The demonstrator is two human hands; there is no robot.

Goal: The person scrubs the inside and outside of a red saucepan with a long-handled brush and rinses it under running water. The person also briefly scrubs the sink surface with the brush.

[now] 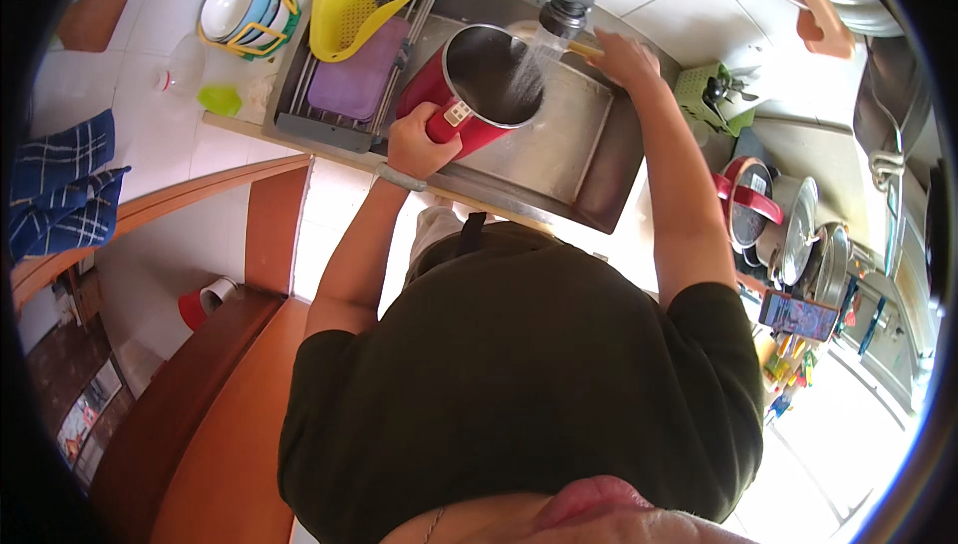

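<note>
My left hand [420,141] grips the handle of a tall red pot [428,87] with a steel rim, tilted over the steel sink [550,162]. A black and grey faucet head [563,11] sprays water into the pot's mouth. To the right of the spray, my right hand [627,61] is closed on the yellowish handle [584,48] of a tool. The tool's round pale head lies partly behind the water and the pot's rim, so its kind is unclear.
Left of the pot, a yellow strainer basket [348,20] and a purple board [359,80] rest on a drying rack [325,132]. Stacked bowls [232,5] stand farther left. Right of the sink are a green utensil holder [696,91] and several pots with lids [793,229].
</note>
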